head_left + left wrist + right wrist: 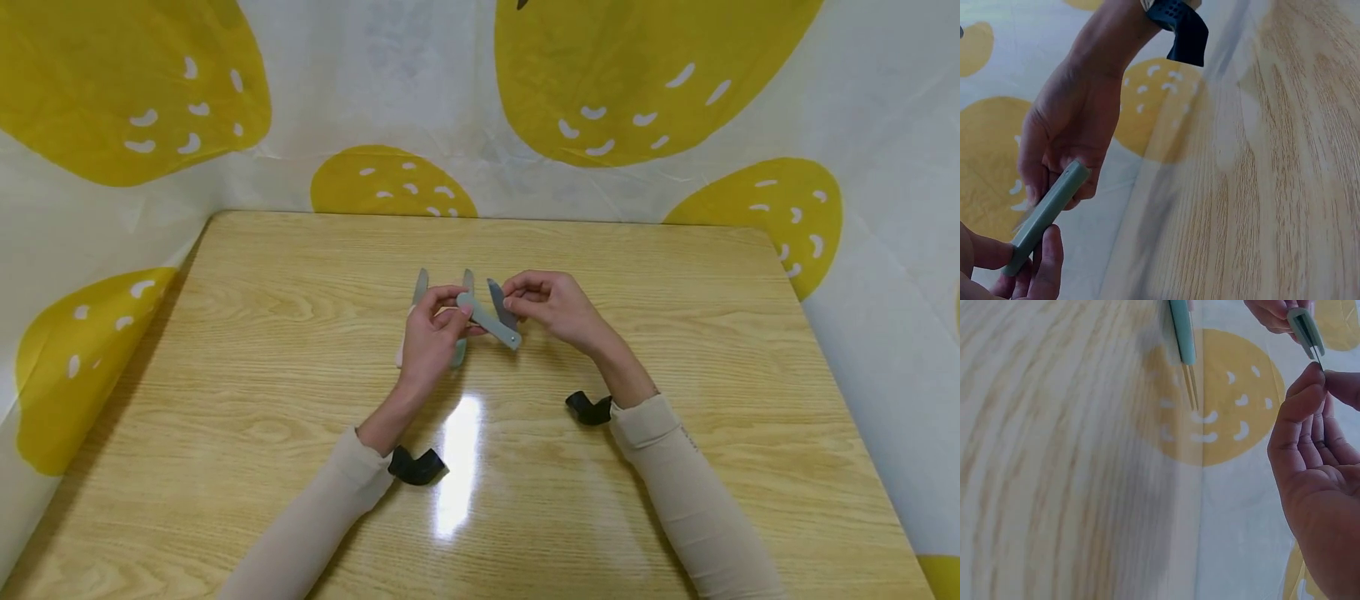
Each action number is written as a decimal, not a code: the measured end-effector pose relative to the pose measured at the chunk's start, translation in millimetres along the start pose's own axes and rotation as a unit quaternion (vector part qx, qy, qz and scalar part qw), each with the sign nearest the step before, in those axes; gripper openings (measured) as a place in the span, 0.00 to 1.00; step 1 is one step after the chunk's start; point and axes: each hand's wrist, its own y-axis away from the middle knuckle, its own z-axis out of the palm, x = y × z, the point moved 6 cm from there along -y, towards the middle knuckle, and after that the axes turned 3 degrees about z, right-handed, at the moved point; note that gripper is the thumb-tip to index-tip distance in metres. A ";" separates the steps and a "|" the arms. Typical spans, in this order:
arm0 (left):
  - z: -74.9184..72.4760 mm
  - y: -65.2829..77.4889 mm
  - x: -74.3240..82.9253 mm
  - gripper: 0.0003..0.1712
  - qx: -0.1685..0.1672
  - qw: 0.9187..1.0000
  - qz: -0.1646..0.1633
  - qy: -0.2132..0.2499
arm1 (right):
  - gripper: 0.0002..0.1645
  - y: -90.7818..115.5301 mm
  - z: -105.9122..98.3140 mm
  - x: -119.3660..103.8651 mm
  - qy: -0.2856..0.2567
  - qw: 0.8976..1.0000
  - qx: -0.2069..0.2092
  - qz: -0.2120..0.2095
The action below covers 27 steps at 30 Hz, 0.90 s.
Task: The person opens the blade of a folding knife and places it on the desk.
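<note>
A folding knife with a grey-green handle is held above the table, its dark blade swung partly out at an angle to the handle. My left hand grips the handle near one end, between thumb and fingers. With thumb and fingertips, my right hand pinches the blade. From the right wrist view, the slotted handle shows the thin blade edge reaching the right fingertips. Behind the left hand lie two more knives with blades out, one pale-handled and one green-handled, both partly hidden.
The wooden table has a bright glare patch near its middle. A white cloth with yellow lemon shapes hangs behind and at the sides. Black pieces are worn at both wrists.
</note>
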 end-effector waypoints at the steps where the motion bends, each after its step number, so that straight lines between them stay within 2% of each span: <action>1: -0.2 0.2 0.1 0.19 0.000 1.000 0.000 -0.002 | 0.12 -0.2 -0.2 0.5 -0.002 1.000 -0.001 0.002; 10: -2.3 2.3 -0.1 0.19 -0.016 1.000 0.005 -0.021 | 0.15 -0.8 3.1 -0.3 -0.004 1.000 -0.025 0.003; 15: -5.5 3.4 -1.0 0.18 -0.054 0.995 0.022 -0.076 | 0.16 -0.9 3.0 -0.6 0.006 1.000 -0.026 -0.002; 18: -8.0 3.5 -0.7 0.21 -0.088 0.986 0.042 -0.133 | 0.17 -0.5 2.2 -0.5 0.008 1.000 -0.026 -0.003; 22: -10.7 3.2 0.5 0.29 -0.127 0.966 0.079 -0.212 | 0.15 -0.3 2.7 -0.2 0.006 1.000 -0.026 -0.004; 25: -12.5 2.9 1.5 0.29 -0.132 0.953 0.103 -0.253 | 0.15 -0.9 3.9 0.5 0.002 1.000 -0.030 -0.008; 27: -14.2 3.5 2.0 0.28 -0.128 0.948 0.116 -0.268 | 0.15 -1.1 4.5 0.3 0.001 0.999 -0.033 -0.011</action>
